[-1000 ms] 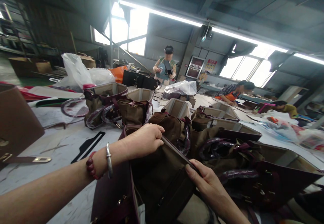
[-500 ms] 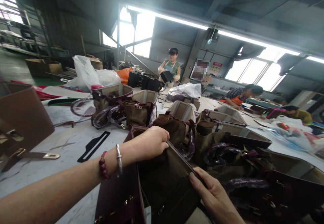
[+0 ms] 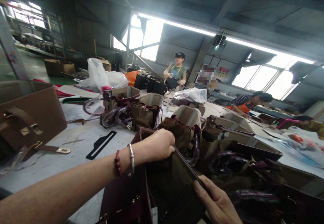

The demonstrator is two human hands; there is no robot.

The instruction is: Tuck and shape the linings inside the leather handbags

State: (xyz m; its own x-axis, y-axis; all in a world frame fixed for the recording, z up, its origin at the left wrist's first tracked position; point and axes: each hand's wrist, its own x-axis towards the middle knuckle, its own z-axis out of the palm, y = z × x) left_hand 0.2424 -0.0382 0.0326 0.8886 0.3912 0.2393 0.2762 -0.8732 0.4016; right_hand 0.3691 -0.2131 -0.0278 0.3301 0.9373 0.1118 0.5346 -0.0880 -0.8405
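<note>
A dark burgundy handbag (image 3: 126,190) with gold hardware stands in front of me, its olive-brown lining (image 3: 174,180) showing through the open top. My left hand (image 3: 160,144) reaches across the bag and pinches the far part of its right rim. A silver bangle and a red bead bracelet are on that wrist. Lower on the same rim, my right hand (image 3: 215,197) grips the edge, thumb on the lining side and fingers over the outside. The bag's lower part is cut off by the frame.
Several open handbags (image 3: 144,116) with olive linings and plastic-wrapped handles crowd the table beyond and to the right. A brown bag (image 3: 32,116) stands at left, near a black flat template (image 3: 101,145). Co-workers (image 3: 177,70) are at the far side; plastic bags (image 3: 189,95) lie between.
The whole view has shifted, so things appear farther right and slightly lower. Both hands keep their hold on the handbag's rim, with little change in grip.
</note>
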